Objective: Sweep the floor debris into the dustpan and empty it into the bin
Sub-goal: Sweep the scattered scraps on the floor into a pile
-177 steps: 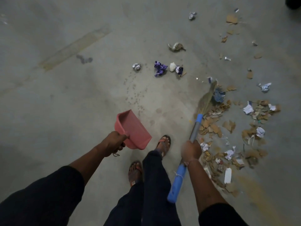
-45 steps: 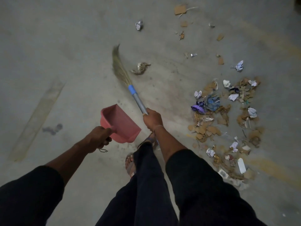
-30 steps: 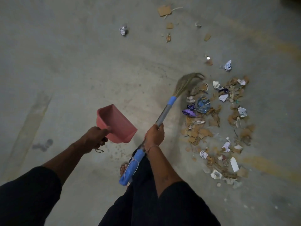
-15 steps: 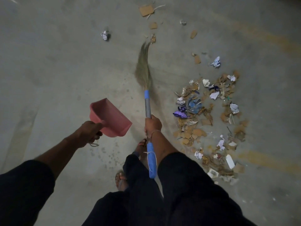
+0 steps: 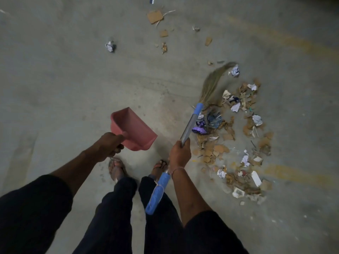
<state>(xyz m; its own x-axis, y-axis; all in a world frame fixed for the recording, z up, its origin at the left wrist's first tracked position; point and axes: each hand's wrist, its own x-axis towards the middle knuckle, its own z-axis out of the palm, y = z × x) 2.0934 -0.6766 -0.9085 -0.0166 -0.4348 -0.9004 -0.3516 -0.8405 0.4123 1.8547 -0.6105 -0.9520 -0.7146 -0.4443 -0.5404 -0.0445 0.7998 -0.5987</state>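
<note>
A: Right hand [image 5: 179, 153] grips broom [image 5: 190, 123], bristles at debris pile [image 5: 231, 129] far edge.

B: Left hand [image 5: 110, 143] holds dustpan [image 5: 132, 129] aloft, beside pile. Risk: hard stroke scatters scraps.

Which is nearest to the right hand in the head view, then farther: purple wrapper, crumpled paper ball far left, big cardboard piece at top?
1. Purple wrapper, just beyond the right hand.
2. Crumpled paper ball, far left.
3. Big cardboard piece, top.
</note>
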